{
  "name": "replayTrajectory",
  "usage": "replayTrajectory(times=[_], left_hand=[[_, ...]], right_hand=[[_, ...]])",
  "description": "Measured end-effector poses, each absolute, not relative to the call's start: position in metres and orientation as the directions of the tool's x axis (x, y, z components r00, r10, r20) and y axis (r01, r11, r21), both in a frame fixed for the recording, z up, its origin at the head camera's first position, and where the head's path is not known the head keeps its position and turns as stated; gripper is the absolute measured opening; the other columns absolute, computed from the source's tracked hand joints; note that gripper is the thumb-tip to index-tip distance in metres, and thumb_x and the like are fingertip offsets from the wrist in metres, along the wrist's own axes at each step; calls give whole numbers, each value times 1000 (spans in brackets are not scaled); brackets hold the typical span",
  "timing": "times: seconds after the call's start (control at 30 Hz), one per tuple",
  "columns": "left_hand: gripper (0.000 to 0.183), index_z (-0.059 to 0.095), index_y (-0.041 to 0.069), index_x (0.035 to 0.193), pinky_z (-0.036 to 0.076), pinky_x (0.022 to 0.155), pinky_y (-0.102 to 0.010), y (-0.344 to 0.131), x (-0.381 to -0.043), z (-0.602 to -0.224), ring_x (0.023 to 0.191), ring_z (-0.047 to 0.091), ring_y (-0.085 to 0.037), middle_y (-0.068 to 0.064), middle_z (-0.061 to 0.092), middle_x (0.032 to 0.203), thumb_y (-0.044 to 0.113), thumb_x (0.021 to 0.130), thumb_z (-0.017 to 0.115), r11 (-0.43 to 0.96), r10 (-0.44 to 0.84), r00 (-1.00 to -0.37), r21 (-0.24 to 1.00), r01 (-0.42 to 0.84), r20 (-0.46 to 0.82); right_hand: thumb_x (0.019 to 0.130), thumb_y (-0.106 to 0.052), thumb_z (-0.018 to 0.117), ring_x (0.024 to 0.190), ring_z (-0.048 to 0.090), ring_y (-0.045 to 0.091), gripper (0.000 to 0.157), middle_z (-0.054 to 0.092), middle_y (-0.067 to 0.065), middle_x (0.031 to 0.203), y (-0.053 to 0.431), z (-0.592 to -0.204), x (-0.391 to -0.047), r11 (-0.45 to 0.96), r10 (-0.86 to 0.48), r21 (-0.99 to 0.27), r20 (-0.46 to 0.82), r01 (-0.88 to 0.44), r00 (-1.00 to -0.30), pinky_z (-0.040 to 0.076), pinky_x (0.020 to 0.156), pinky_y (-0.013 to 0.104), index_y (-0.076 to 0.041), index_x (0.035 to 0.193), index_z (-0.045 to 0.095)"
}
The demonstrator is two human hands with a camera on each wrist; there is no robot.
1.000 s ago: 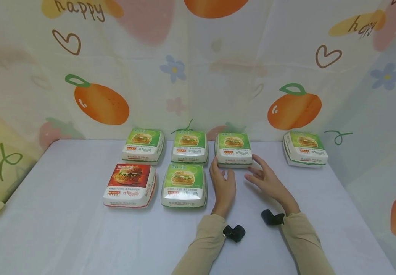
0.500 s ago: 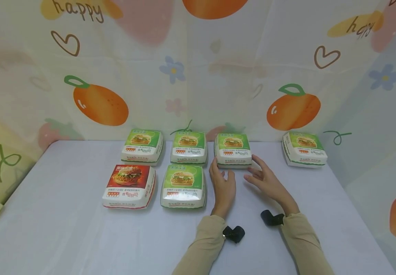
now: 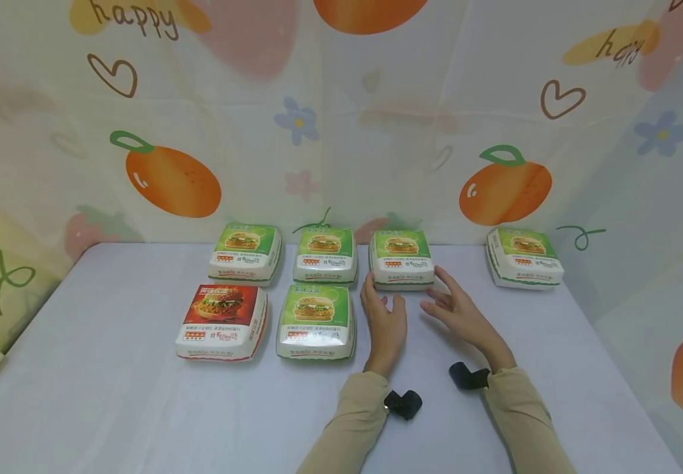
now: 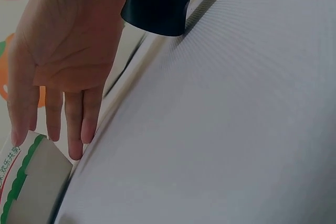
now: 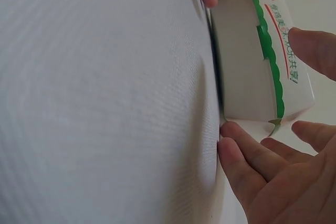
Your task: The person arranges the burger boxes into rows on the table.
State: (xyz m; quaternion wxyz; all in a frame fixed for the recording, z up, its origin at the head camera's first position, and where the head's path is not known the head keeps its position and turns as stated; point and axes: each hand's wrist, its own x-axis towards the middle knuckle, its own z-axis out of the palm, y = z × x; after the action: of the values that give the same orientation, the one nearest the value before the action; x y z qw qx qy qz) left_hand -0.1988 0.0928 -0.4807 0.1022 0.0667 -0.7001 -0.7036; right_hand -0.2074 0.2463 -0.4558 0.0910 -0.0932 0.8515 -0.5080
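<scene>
My left hand stands at the left front corner of a green-and-white burger box in the back row. At the same box's right front corner is my right hand. Fingers of both hands are spread and gently bent, with fingertips right at the box's lower sides. In the left wrist view, my left hand reaches down to the green-edged box. The right wrist view has the white box front between the two hands, my right hand at the lower right. The box sits flat on the table.
Two green burger boxes stand left in the back row, another at the far right. In front are a red burger box and a green one. A printed cloth hangs behind the white table.
The head view has shifted very slightly. Both hands stay at the sides of the same green box, and no box has moved on the table.
</scene>
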Motion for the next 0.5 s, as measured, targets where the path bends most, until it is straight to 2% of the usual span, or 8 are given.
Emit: replayTrajectory(times=[0.2,0.5], left_hand=[[69,21,3,155,40,112,-43,94,-198,-480,142,34,-26,-15,28,155,7,92,49,6,-281,-957,997,70,69],[63,31,6,149,39,113,-43,96,-195,-478,141,35,-25,-13,34,150,5,90,51,31,-348,-931,994,104,109]], right_hand=[[96,-22,65,143,36,44,87,8,20,166,247,-454,-207,471,-241,-880,-58,-64,-969,38,110,54,-10,160,8],[96,-21,65,143,35,45,84,9,20,166,250,-450,-206,486,-227,-872,-66,-55,-972,37,111,53,-9,159,10]])
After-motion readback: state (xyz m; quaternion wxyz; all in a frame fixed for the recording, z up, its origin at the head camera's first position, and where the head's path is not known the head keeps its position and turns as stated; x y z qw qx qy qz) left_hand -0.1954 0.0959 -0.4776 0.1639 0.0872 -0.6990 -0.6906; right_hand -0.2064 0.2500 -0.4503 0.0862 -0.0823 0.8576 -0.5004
